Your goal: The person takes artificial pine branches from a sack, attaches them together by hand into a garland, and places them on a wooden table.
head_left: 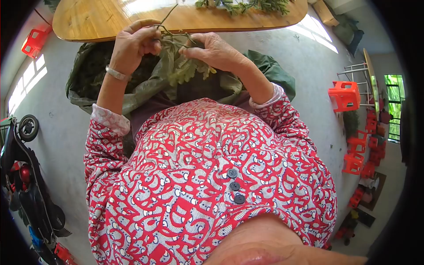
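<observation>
**A leafy sprig [186,73] was in mid-handling**

The sprig hung above an open sack [148,90], on the near side of a wooden counter [101,17]. The left hand [138,42] pinched its stem between thumb and fingers; the right hand [215,51] had its grip clamped on the stem just to the right. Green branches [247,6] lay on the counter's right part, and dim foliage [104,57] showed inside the sack at left. Work on this sprig looked unfinished; how many pieces were done or left could not be told.
</observation>
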Available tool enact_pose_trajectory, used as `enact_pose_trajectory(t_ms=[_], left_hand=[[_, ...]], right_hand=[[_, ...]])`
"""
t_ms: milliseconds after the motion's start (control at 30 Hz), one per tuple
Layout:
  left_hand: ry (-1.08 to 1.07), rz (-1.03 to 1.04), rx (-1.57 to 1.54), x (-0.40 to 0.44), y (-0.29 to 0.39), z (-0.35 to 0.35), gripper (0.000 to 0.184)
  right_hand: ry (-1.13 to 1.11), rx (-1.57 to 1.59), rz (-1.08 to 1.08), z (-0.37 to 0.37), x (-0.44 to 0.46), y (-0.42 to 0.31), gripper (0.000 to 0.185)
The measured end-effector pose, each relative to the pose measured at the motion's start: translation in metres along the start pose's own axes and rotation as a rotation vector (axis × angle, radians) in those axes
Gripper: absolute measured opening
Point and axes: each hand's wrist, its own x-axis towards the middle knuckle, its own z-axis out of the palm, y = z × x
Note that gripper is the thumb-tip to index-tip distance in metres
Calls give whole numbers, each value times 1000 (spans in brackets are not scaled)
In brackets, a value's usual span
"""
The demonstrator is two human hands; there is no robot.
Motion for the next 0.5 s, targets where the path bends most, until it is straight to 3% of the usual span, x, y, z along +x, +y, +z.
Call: enact_pose_trajectory(t_ms=[67, 100, 167, 200, 300, 333, 367, 433, 500], left_hand=[[-118, -133, 266, -19, 31, 1, 35], [-125, -97, 446, -27, 33, -3, 42], [-7, 205, 958, -47, 37, 19, 50], [-39, 350, 952, -58, 42, 33, 57], [-329, 197, 531, -66, 11, 57, 69], [-354, 71, 273, -67, -2, 62, 60], [-321, 27, 62, -68, -9, 67, 38], [-371, -176, 75, -73, -2, 57, 19], [-389, -239, 108, -83, 3, 62, 9]], right_hand=[[-189, 147, 113, -9, -4, -4, 19], [-258, 196, 176, -22, -12, -4, 19], [-313, 10, 67, -25, -25, -9, 19], [-346, 16, 45, -24, -29, -16, 18], [-407, 69, -119, -16, -31, -34, 18], [-411, -15, -138, -19, -30, -46, 23], [-409, -3, -136, -22, -30, -57, 21], [-421, -43, -46, -23, -29, -58, 21], [-437, -88, -77, -24, -40, -56, 22]])
